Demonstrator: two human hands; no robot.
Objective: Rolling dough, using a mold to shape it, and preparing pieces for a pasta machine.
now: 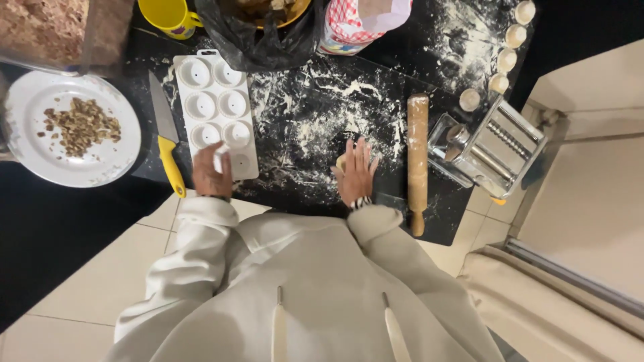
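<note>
My left hand [210,173] grips the near corner of a white plastic mould tray [216,100] with round cups, which lies on the floured black counter [315,121]. My right hand [355,171] lies flat, fingers spread, pressing on a small pale piece of dough [341,161] that peeks out at its left side. A wooden rolling pin [417,161] lies just right of that hand.
A yellow-handled knife [165,137] lies left of the mould. A white plate with brown chopped filling [70,127] sits far left. A metal pasta roller [490,147] stands at the right, dough balls [506,47] behind it. Yellow mug [168,17], black bag [261,33], flour bag [355,23] stand at the back.
</note>
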